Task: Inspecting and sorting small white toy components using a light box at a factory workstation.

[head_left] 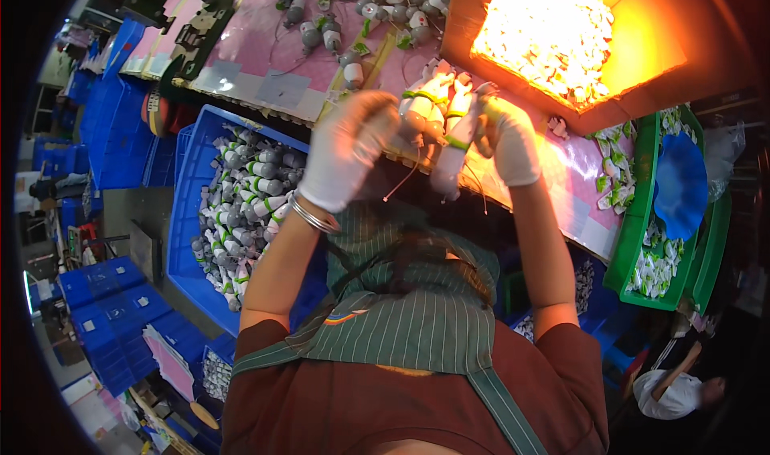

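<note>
My left hand, in a white glove, is raised over the table's front edge and smeared by motion, so its fingers cannot be made out. Opposite it, my gloved right hand is closed on a small grey-and-white figure with a green band, which hangs grey end down past the edge. Between my hands, several similar figures lie in a small group, with thin cords dangling from them.
A glowing, brightly lit cardboard box full of small white pieces stands at the far right. More grey-headed figures lie across the pink table. At left is a blue crate of figures; at right, a green tray of white-and-green pieces.
</note>
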